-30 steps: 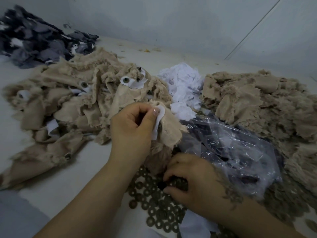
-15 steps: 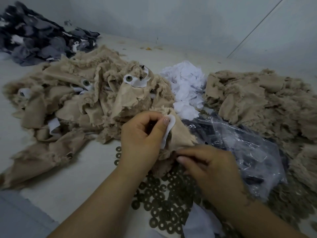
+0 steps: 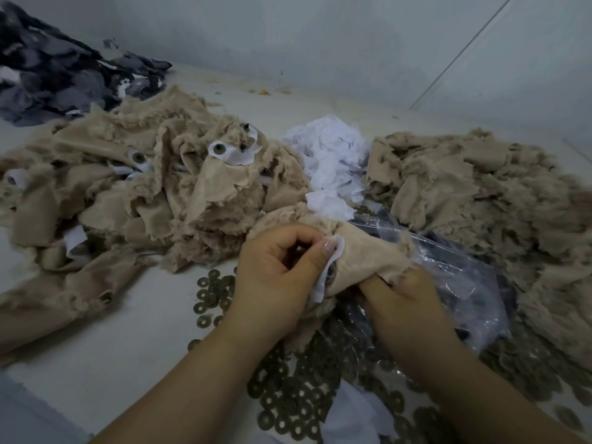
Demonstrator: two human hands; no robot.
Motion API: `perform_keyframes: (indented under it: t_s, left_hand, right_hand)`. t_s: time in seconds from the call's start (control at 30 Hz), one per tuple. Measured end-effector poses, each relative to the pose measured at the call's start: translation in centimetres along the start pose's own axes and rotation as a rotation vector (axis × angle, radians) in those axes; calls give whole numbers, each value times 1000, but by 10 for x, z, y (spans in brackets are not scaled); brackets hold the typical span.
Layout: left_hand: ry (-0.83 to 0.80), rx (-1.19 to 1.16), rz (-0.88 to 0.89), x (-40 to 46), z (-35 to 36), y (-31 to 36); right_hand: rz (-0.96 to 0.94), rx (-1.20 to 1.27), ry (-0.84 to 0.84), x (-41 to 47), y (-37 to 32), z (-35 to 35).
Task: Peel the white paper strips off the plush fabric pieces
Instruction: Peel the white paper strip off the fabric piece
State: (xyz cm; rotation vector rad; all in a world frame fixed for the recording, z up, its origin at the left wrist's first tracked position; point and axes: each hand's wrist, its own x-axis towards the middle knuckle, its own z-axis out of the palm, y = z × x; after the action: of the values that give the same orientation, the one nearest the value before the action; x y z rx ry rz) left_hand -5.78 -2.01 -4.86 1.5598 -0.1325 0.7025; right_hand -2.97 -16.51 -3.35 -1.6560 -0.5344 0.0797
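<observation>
Since half a second ago, right hand (image 3: 408,302) moved up from the washers (image 3: 288,402) to the fabric piece (image 3: 368,254), now gripping its lower right edge with curled fingers; left hand (image 3: 275,274) unchanged, thumb and fingers pinching the white paper strip (image 3: 331,267) against that piece at centre frame. No readable writing or labels anywhere.

Upper left: dark grey scrap heap (image 3: 64,65), apart from the rest. Left to centre: tan plush pile (image 3: 128,193) with paper strips and round eyes showing. Upper centre: heap of peeled white paper (image 3: 330,161), just behind the held piece. Right of centre: clear plastic bag (image 3: 464,277), under the right hand. Far right: second tan plush pile (image 3: 496,193). Bare tabletop (image 3: 112,341) at lower left, open beside the left forearm; near edge visible at bottom left.
</observation>
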Motion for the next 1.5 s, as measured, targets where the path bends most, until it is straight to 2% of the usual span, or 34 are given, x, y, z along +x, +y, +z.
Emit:
perform_keyframes:
  t_s: [0.13, 0.33, 0.5, 0.6, 0.8, 0.97, 1.03, 1.13, 1.23, 1.33, 1.5]
  left_hand:
    - [-16, 18, 2, -2, 2, -4]
    - [-60, 48, 11, -2, 3, -7]
    - [-59, 125, 27, -1, 4, -8]
    - [-62, 154, 30, -2, 5, -8]
    - [-52, 198, 62, -2, 6, -8]
    - [-38, 224, 54, -1, 4, -10]
    - [-46, 250, 71, -1, 3, -10]
    - [-53, 298, 115, -2, 4, -10]
    - [-54, 278, 134, -3, 5, -10]
    - [-61, 261, 131, -5, 6, -11]
    - [-69, 261, 115, -5, 6, -10]
  right_hand:
    - [4, -86, 12, 1, 2, -1]
    - [99, 156, 169, 2, 9, -4]
    - [68, 135, 215, 1, 9, -2]
    - [119, 158, 247, 1, 12, -3]
    - [142, 162, 230, 1, 18, -3]
    - [224, 555, 47, 0, 23, -6]
    - [208, 611, -17, -2, 23, -7]
    - [168, 468, -54, -4, 22, -7]
    - [99, 229, 77, -5, 23, -5]
    - [155, 246, 190, -4, 28, -2]
    - [195, 355, 235, -2, 32, -3]
